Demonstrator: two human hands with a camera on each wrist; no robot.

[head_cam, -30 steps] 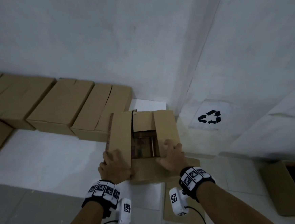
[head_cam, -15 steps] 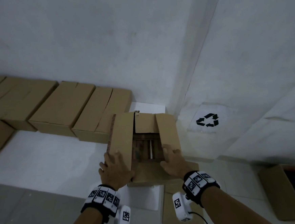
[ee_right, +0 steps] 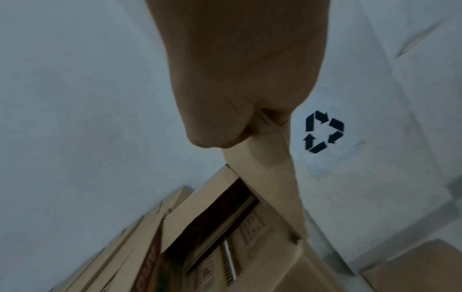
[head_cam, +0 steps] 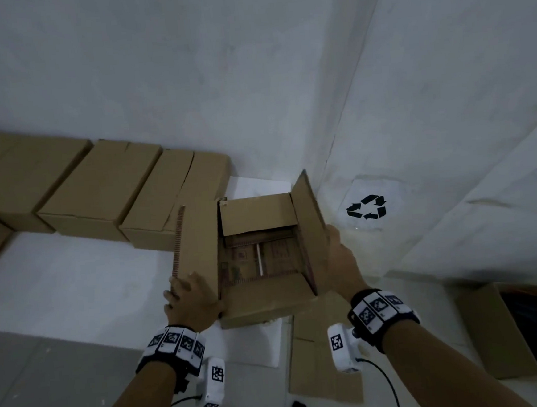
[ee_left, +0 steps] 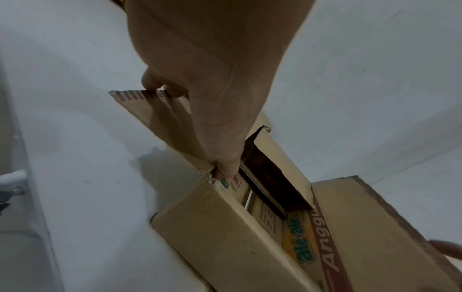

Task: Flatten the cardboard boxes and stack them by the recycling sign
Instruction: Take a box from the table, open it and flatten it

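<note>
An open brown cardboard box point(head_cam: 266, 309) stands on the floor in the room's corner, its top flaps spread. My left hand point(head_cam: 192, 297) grips the left flap point(head_cam: 196, 244) near its front corner; in the left wrist view the fingers point(ee_left: 160, 85) curl over the flap's edge point(ee_left: 140, 95). My right hand point(head_cam: 342, 258) holds the right flap point(head_cam: 309, 222), which stands nearly upright; in the right wrist view the flap point(ee_right: 267, 173) runs out from under the hand. The recycling sign point(head_cam: 367, 207) is on the wall just right of the box, also in the right wrist view as the recycling sign point(ee_right: 323, 131).
A row of closed cardboard boxes point(head_cam: 99, 194) lines the back wall to the left. Flattened cardboard point(head_cam: 322, 369) lies on the floor under my right wrist. Another open box point(head_cam: 502, 329) sits at the lower right. A white sheet point(head_cam: 259, 186) lies behind the box.
My right hand has moved from the inner edge of the right flap to its outer side and swung that flap up and outward. The left hand still holds the left flap.
</note>
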